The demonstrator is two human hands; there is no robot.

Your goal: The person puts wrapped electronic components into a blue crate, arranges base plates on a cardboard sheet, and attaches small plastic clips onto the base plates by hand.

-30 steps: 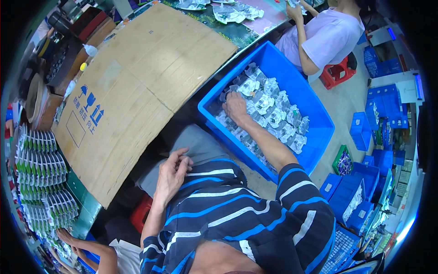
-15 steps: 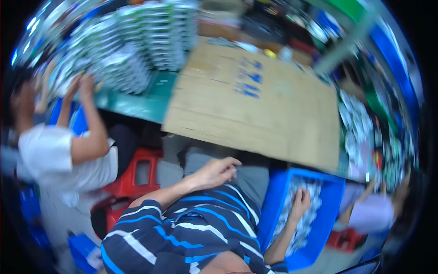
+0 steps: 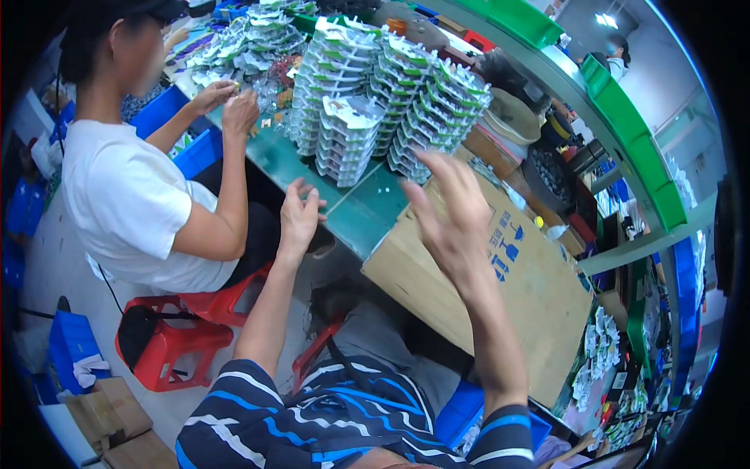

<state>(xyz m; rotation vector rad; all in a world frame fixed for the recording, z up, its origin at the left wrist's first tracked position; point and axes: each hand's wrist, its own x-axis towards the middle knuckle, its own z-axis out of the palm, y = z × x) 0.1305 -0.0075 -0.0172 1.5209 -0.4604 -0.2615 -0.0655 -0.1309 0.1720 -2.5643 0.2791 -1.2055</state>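
Both my hands reach forward over the near edge of the green table, with nothing in either. My left hand hovers at the table edge, fingers loosely curled and apart. Higher and farther right, my right hand is raised with thumb and fingers spread, slightly blurred. It covers part of the flat cardboard sheet. Beyond my hands stand tall stacks of silver-white moulded parts with green edges. A shorter stack is nearest, between my hands; a taller stack rises behind my right hand. Neither hand visibly touches a stack.
A co-worker in a white shirt sits at the left, handling something small. Red stools stand beside me. A blue bin is partly hidden under my right arm. A green rail and post run along the right.
My view has turned left. My right hand has come up from the blue bin of parts to above the cardboard. My left hand has moved from my lap to the table edge.
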